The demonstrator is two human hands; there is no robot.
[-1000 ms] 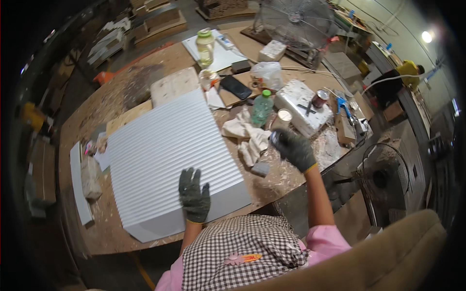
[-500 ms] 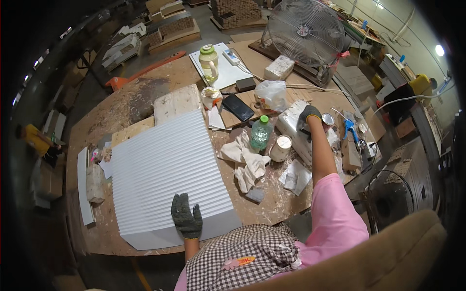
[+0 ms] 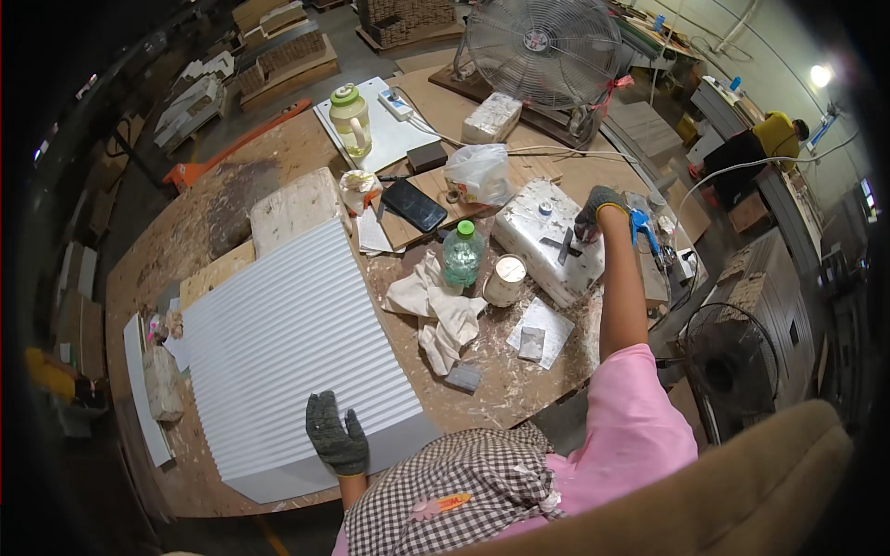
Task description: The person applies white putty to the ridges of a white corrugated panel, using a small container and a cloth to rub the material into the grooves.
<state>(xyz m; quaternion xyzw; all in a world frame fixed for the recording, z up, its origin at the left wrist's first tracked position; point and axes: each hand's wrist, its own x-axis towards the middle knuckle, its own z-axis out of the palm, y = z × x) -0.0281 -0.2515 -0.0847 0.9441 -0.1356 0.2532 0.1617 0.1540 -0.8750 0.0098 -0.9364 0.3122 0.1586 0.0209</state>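
Note:
My left hand (image 3: 336, 435), in a dark grey knit glove, lies flat with fingers stretched on the near edge of a white ribbed panel (image 3: 278, 343). My right arm reaches to the far right of the table. Its gloved right hand (image 3: 601, 211) is curled at the right side of a white, stained block (image 3: 542, 236). What its fingers close on is hidden. Just left of those fingers, a dark cross-shaped piece (image 3: 560, 246) lies on the block. Nearer to me are a white cup (image 3: 505, 281), a green-capped bottle (image 3: 463, 254) and a crumpled cloth (image 3: 436, 310).
A phone (image 3: 414, 205), a plastic bag (image 3: 479, 174) and a green-lidded jug (image 3: 350, 120) stand or lie farther back. Behind them is a large fan (image 3: 542, 46). Blue-handled tools (image 3: 642, 227) sit right of my hand. Two sanding blocks (image 3: 463, 377) lie near the cloth. A co-worker (image 3: 777, 139) bends at the far right.
The view has swung, so the table appears farther left. My right hand has shifted to the block's right side, baring the cross-shaped piece. My left hand stays on the panel.

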